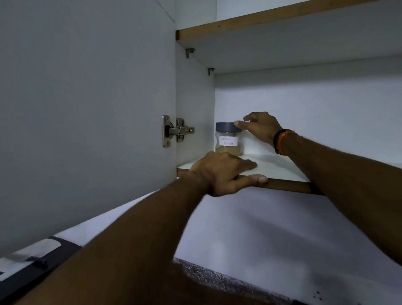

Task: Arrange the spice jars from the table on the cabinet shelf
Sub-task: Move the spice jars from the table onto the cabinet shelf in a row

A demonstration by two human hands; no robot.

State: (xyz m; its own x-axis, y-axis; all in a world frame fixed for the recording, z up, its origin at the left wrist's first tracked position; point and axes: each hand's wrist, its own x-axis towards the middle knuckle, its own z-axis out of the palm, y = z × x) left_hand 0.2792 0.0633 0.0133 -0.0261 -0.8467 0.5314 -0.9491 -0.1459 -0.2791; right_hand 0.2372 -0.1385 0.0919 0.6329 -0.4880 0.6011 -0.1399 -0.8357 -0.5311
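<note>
Both forearms reach up; my left hand grips the shelf edge, thumb under. Right hand, thumb touching the lid, settles one spice jar upright in the back-left corner. Placing step; next, let go and fetch another jar

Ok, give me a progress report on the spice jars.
One spice jar stands upright in the shelf's back left corner. The right hand touches its lid with its thumb, not clearly gripping, while the left hand holds the shelf edge. The table is out of view, so remaining jars cannot be counted.
</note>
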